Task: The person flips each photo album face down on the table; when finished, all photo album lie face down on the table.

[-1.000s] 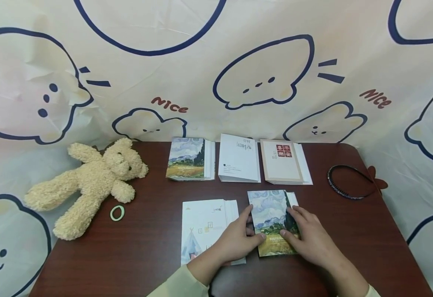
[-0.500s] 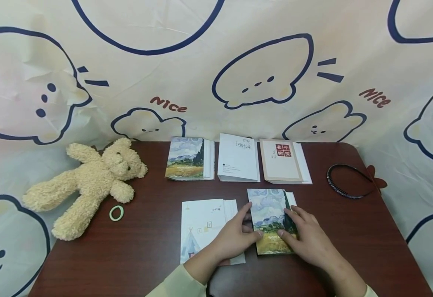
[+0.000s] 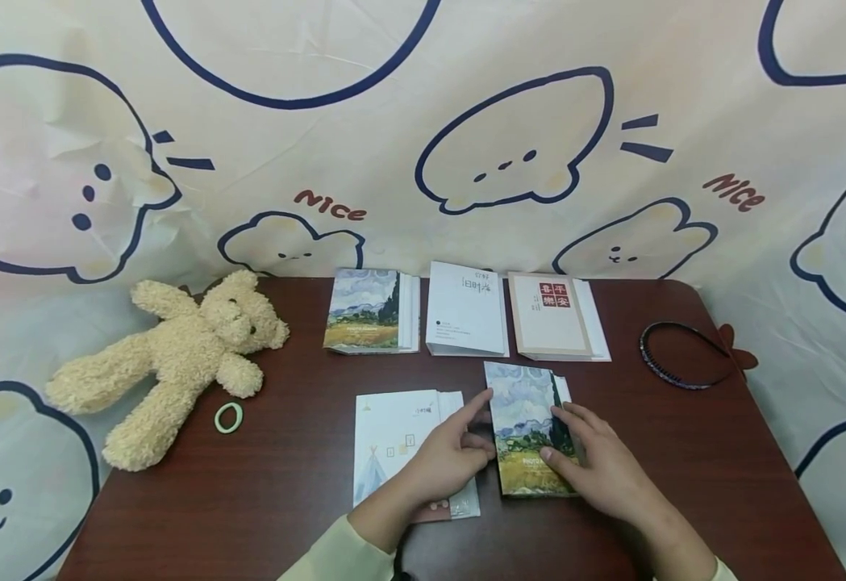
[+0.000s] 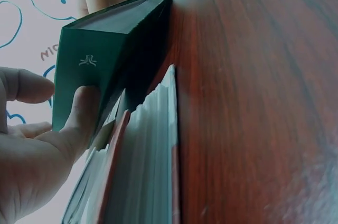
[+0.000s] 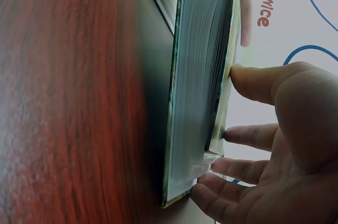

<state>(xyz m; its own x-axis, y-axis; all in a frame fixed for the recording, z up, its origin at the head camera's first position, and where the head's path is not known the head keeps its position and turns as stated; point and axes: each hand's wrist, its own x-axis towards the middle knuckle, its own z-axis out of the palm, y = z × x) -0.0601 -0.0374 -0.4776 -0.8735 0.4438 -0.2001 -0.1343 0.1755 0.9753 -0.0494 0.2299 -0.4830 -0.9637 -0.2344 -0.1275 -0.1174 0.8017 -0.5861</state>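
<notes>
A photo album (image 3: 527,428) with a painted landscape cover lies between both hands, right of centre in the head view. My left hand (image 3: 446,461) touches its left side; in the left wrist view the thumb rests against the dark green spine (image 4: 79,71). My right hand (image 3: 607,468) grips the opposite side, thumb on the cover and fingers at the page edge (image 5: 193,86). The album's spine side appears slightly raised from the table. Partly under my left wrist lies a white album (image 3: 397,432) with a tent picture.
Along the back stand another landscape album (image 3: 362,311), a white album (image 3: 464,311) and a beige-bordered album (image 3: 549,315). At left lies a plush bear (image 3: 190,355) beside a green ring (image 3: 229,417). A dark headband (image 3: 658,367) is at the right edge of the table (image 3: 263,516).
The landscape album has shifted slightly up and left. My left thumb has come off its cover to the spine side, with the index finger stretched out. The right hand stays on the album.
</notes>
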